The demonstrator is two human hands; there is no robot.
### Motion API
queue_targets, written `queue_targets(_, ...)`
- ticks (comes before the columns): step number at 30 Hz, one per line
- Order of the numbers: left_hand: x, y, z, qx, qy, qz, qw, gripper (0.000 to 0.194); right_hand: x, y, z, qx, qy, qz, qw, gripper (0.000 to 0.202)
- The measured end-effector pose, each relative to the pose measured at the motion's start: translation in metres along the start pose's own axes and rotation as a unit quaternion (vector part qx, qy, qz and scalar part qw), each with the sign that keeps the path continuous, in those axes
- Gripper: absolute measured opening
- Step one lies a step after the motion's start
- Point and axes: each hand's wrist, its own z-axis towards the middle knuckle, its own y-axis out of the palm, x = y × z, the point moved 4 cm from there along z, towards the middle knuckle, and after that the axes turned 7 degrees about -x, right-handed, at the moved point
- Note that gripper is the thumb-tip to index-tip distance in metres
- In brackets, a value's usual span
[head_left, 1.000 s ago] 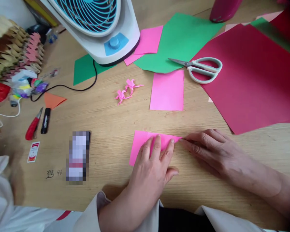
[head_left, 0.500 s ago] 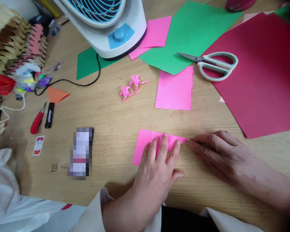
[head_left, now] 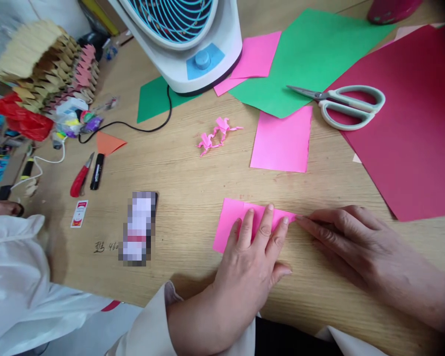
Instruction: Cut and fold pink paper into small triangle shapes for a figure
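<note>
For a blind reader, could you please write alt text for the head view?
The left hand lies spread on folded pink paper on a table; the right hand touches its pointed end. Beyond are pink figures, scissors and a fan.

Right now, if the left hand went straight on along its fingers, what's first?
The left hand would likely meet the pink sheet by the scissors first, beyond the folded pink paper beneath it; height is unclear.

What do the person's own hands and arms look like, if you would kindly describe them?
The left hand and right hand are bare, with no gloves, rings or watch visible. A loose, pale, plain sleeve covers part of the left forearm; the right forearm is bare as far as it shows.
</note>
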Motion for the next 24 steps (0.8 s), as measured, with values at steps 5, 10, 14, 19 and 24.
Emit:
queue_targets(5,0.001,0.003,-0.001,0.007,0.003,0.005,1.000,0.086,-0.001,-0.002,0.002,0.012,0.000,-0.003,1.000,0.040)
queue_targets(10,0.004,0.009,-0.002,0.019,0.005,0.000,1.000,0.097,-0.002,-0.003,0.002,0.000,-0.001,-0.018,1.000,0.039)
queue_targets(14,0.007,0.012,-0.002,0.016,0.006,-0.012,1.000,0.097,-0.003,-0.002,0.002,0.002,-0.001,-0.022,1.000,0.038)
queue_targets(19,0.007,0.012,-0.003,0.008,-0.005,-0.008,1.000,0.096,-0.002,-0.002,0.002,-0.003,-0.002,-0.013,1.000,0.038)
queue_targets(24,0.007,0.010,-0.004,0.002,-0.010,-0.001,1.000,0.098,0.000,0.000,-0.001,-0.001,-0.004,-0.014,1.000,0.041)
